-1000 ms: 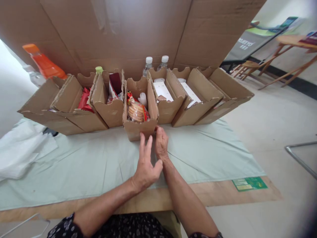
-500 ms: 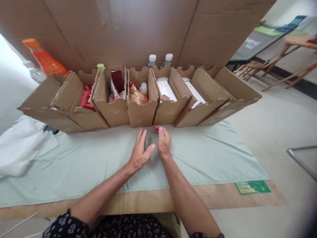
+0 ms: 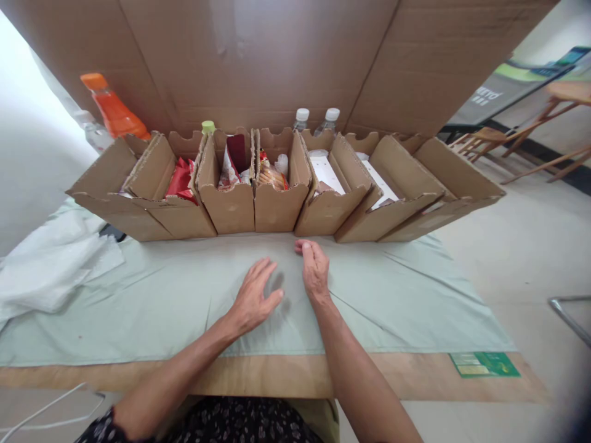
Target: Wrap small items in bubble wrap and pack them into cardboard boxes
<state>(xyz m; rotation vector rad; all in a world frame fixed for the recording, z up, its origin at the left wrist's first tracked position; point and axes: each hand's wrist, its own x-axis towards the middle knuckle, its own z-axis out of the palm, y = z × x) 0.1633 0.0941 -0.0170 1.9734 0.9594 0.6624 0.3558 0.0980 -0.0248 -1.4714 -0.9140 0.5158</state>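
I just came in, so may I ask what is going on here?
A person has just pushed the middle cardboard box, which holds a snack packet, into line with the other boxes. Now the left hand is open over the green cloth and the right hand loosely curled, both off that box and seemingly empty.

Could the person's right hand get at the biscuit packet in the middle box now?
Probably yes: the cardboard box is open on top, showing the biscuit packet, though the right hand must first rise over the front wall.
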